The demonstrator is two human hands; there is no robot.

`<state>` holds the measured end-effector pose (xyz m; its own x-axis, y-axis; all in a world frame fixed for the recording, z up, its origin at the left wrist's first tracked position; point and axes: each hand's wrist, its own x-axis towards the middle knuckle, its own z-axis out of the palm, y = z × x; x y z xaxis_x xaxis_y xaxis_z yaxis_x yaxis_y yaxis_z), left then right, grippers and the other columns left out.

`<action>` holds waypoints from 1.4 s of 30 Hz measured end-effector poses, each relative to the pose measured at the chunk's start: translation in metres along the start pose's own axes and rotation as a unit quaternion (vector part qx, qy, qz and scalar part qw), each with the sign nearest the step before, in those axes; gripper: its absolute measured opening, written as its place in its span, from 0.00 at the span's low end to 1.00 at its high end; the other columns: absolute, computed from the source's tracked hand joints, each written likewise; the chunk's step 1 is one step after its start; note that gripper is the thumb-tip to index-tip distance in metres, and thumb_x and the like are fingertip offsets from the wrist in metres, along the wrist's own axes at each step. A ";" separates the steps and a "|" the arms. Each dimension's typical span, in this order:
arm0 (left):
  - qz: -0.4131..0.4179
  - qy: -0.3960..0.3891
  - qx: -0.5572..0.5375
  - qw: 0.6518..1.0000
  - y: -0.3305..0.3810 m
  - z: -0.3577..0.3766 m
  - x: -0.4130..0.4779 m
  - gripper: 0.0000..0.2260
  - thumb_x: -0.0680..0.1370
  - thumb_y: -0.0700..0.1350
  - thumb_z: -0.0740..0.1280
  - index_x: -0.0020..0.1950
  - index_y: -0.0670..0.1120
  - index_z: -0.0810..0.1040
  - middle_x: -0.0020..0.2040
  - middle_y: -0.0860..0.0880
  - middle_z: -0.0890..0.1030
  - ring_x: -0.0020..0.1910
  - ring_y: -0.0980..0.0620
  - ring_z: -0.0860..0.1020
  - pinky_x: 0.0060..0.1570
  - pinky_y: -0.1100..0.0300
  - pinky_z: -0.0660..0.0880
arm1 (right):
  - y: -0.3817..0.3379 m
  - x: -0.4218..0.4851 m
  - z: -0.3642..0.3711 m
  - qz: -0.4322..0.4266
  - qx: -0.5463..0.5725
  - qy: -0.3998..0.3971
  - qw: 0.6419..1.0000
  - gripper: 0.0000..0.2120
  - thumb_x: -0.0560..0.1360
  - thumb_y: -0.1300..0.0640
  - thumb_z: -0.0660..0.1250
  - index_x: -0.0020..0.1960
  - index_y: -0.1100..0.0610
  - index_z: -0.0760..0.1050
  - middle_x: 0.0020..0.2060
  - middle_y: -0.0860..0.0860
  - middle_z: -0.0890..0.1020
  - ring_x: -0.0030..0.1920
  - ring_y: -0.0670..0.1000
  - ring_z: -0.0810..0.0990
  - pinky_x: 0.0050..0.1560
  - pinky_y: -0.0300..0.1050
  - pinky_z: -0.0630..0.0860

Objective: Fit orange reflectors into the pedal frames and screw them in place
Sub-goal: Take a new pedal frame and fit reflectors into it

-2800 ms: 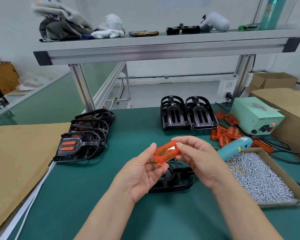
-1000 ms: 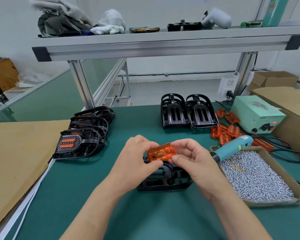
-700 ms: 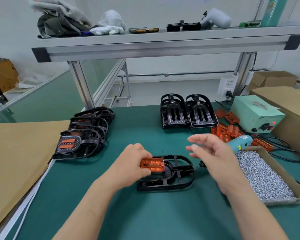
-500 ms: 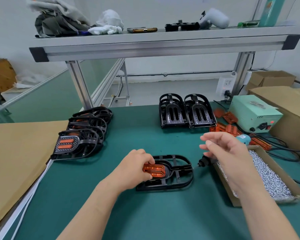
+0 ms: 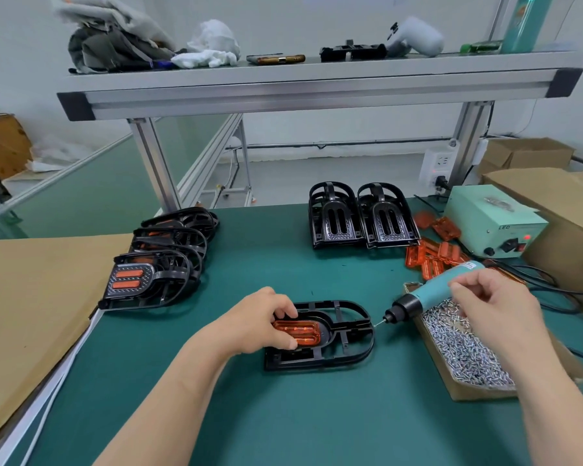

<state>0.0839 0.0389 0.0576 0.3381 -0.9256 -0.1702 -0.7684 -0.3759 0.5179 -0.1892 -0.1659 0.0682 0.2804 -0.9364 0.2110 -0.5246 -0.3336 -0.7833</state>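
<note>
Near the middle of the green worktop (image 5: 283,418) a black pedal frame (image 5: 347,334) lies flat; the left hand (image 5: 256,326) pinches the orange reflector (image 5: 300,332) between curled fingers and thumb, seated in the frame's left half, and it covers the reflector's left end; at the right edge an open cardboard box (image 5: 468,393) holds a heap of small silver screws (image 5: 465,348); a teal electric screwdriver (image 5: 431,294) lies over the box's far left corner, its bit just short of the frame's right end; the right hand (image 5: 498,311) hangs over the box, fingers curled at the screwdriver's body and hiding its rear, and whether they clamp it cannot be told; along the left edge lies a cardboard sheet (image 5: 31,297), with a row of black pedals (image 5: 155,280) beside it, the nearest showing two orange strips; farther right sits a heap of loose reflectors (image 5: 428,258); behind it is a pale green power unit (image 5: 485,213) marked "LED", with a red lamp lit; at the far edge two black frames (image 5: 360,220) stand side by side; an aluminium shelf (image 5: 317,92) spans above.
</note>
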 end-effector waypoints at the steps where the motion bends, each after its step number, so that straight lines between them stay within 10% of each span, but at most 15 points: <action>1: 0.001 0.007 -0.005 1.000 0.000 -0.001 0.000 0.16 0.72 0.50 0.77 0.57 0.55 0.79 0.48 0.56 0.71 0.46 0.58 0.73 0.53 0.61 0.72 | 0.002 0.001 -0.002 -0.001 -0.046 -0.004 0.999 0.07 0.75 0.57 0.71 0.39 0.49 0.79 0.32 0.47 0.82 0.39 0.55 0.80 0.44 0.51 0.74; 12: -0.003 0.053 0.060 0.997 0.012 0.010 0.001 0.03 0.76 0.44 0.72 0.45 0.52 0.80 0.42 0.56 0.74 0.44 0.54 0.74 0.48 0.59 0.72 | 0.005 -0.004 0.014 -0.016 -0.303 -0.188 0.934 0.06 0.76 0.51 0.71 0.52 0.51 0.80 0.50 0.51 0.81 0.47 0.54 0.76 0.45 0.46 0.72; 42: -0.007 0.025 0.125 0.992 0.015 0.014 -0.012 0.07 0.75 0.42 0.69 0.46 0.54 0.76 0.46 0.55 0.75 0.49 0.50 0.76 0.52 0.52 0.75 | -0.015 -0.015 0.005 -0.069 -0.116 -0.044 0.990 0.11 0.73 0.56 0.74 0.35 0.47 0.77 0.30 0.40 0.79 0.35 0.40 0.76 0.34 0.37 0.65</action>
<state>0.0608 0.0439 0.0559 0.3719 -0.9189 -0.1316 -0.8717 -0.3944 0.2908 -0.1818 -0.1468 0.0737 0.4260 -0.8706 0.2460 -0.6438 -0.4828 -0.5937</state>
